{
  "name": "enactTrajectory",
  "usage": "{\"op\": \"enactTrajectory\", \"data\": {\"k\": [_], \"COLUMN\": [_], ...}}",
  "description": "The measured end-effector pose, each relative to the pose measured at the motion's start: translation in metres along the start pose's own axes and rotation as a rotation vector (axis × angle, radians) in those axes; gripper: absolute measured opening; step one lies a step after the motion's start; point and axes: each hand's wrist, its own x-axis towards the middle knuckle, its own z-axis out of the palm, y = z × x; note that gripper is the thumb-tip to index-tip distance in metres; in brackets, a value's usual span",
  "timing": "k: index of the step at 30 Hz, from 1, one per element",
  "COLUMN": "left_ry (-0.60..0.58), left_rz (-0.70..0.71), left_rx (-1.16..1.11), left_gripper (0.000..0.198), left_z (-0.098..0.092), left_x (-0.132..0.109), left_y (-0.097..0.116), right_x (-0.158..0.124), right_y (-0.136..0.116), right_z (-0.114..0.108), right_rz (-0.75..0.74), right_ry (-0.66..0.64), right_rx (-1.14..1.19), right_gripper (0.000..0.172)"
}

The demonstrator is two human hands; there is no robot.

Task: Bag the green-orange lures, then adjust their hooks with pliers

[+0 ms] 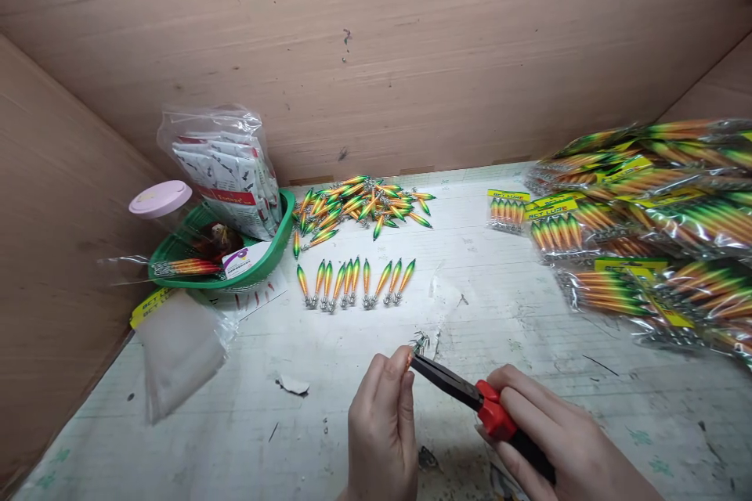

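Left hand [385, 415] has its fingers clamped on a squid jig [421, 343] toward the surface's [235, 454] near edge, right hand's [552, 430] around pliers [485, 403]; bagged jigs [611, 295] along the right edge appear done, jig row [356, 275] and far-edge pile [369, 207] unbagged

The table [235, 446] bears lures [348, 275], bags [185, 356], a basket [275, 252].

the left grip [381, 415] pinches upright; the right grip [555, 427] curls leftward.

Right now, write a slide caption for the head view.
Left hand pinches a lure, right hand holds pliers to it, a row of lures lying beyond.
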Motion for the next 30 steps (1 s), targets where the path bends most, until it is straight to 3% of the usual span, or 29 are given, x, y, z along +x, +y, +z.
{"op": "enactTrajectory", "data": {"k": [5,11,14,16,19,23,26,30], "left_ry": [-0.025,-0.261,-0.263,-0.246,-0.291,-0.581,-0.743,-0.796], "left_rz": [-0.087,-0.525,-0.564,-0.423,-0.033,0.532,0.716,0.812], "left_rx": [-0.065,-0.38,-0.383,-0.278,0.02,0.438,0.47,0.519], "left_gripper": [0.027,0.038,0.038,0.034,0.025,0.022,0.014,0.014], "left_z": [0.002,-0.006,-0.016,-0.02,-0.011,0.025,0.05,0.058], "left_x": [0.001,0.009,0.025,0.044,0.081,0.128,0.15,0.161], "left_y": [0.001,0.008,0.002,-0.008,-0.027,-0.05,-0.059,-0.066], "right_x": [0.003,0.006,-0.003,-0.012,-0.023,-0.021,-0.016,-0.016], "right_y": [0.007,0.01,0.018,0.022,0.024,0.018,0.017,0.02], "right_z": [0.005,0.001,0.005,0.017,0.05,0.107,0.138,0.145], "right_rz": [-0.032,0.079,0.073,0.015,-0.057,-0.257,-0.358,-0.283], "right_ry": [0.005,-0.089,-0.139,-0.137,-0.078,0.165,0.295,0.294], "right_rx": [0.133,0.328,0.266,0.108,-0.118,-0.229,-0.276,-0.298], "right_gripper": [0.015,0.014,0.013,0.011,0.012,0.012,0.021,0.025]}}
